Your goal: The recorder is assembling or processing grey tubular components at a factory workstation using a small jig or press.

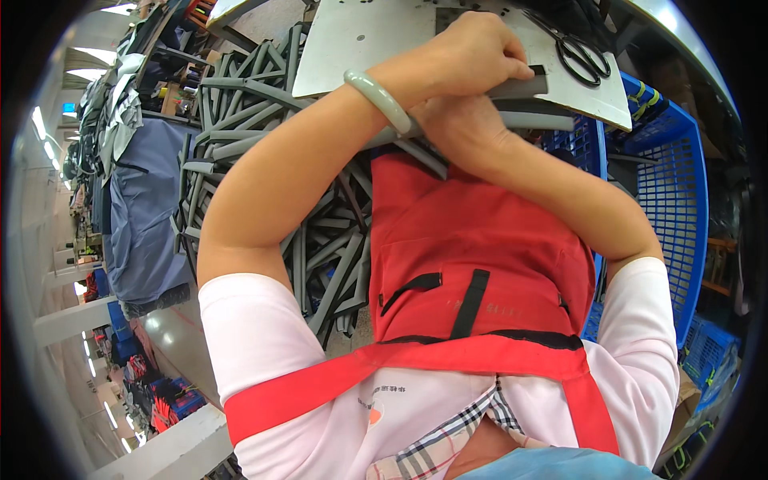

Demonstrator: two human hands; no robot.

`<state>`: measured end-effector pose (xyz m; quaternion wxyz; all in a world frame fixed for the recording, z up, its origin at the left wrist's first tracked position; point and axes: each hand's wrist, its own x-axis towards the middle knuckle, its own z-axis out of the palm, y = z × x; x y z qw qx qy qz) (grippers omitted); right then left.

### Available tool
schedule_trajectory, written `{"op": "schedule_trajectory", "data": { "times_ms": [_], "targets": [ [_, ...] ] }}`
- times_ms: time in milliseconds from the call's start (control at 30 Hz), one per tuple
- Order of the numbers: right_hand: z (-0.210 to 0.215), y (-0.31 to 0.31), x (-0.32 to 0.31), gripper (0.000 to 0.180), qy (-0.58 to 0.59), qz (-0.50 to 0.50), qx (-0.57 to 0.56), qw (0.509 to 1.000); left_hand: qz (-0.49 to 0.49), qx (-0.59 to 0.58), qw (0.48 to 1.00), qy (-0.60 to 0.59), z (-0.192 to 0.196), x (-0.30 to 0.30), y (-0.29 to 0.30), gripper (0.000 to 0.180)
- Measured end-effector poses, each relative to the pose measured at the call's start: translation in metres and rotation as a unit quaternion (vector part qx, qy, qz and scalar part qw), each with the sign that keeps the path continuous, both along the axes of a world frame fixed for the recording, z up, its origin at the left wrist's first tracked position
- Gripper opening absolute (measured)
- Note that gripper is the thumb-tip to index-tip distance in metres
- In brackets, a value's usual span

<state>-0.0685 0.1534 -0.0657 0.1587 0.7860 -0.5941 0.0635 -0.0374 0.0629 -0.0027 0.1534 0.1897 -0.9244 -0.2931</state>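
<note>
My forearms cross above the near edge of a white work table (352, 48). My left hand (482, 60), with a pale bangle (378, 99) on its wrist, reaches over to the right. Its thumb and fingers are pinched at a grey strip (524, 86) with a black patch at its end. Below it, my right hand (458, 124) is closed around grey strips, its fingertips mostly hidden. One longer grey strip (544, 122) sticks out to the right of my right wrist. Black-handled scissors (582, 61) lie on the table to the right of my hands.
A big tangled pile of grey strips (240, 132) fills the left side beside the table. Blue plastic crates (668, 192) stand at the right. Blue-grey cloth (148, 212) hangs farther left. My red apron (480, 232) is just below my hands.
</note>
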Motion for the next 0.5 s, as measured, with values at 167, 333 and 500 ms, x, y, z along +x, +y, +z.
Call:
{"op": "schedule_trajectory", "data": {
  "times_ms": [167,333,500],
  "targets": [
    [0.028,0.034,-0.078,0.039,-0.198,0.145,0.021,0.969,0.044,0.202,0.976,-0.072,-0.019,0.071,-0.036,0.041],
    [0.033,0.065,-0.150,0.045,-0.300,0.025,0.122,0.946,-0.018,0.302,0.944,-0.129,-0.025,0.108,-0.009,0.037],
    [0.052,0.067,-0.174,0.062,-0.274,-0.038,0.035,0.960,-0.042,0.042,0.991,-0.124,-0.046,0.083,0.010,0.040]
  ]
}}
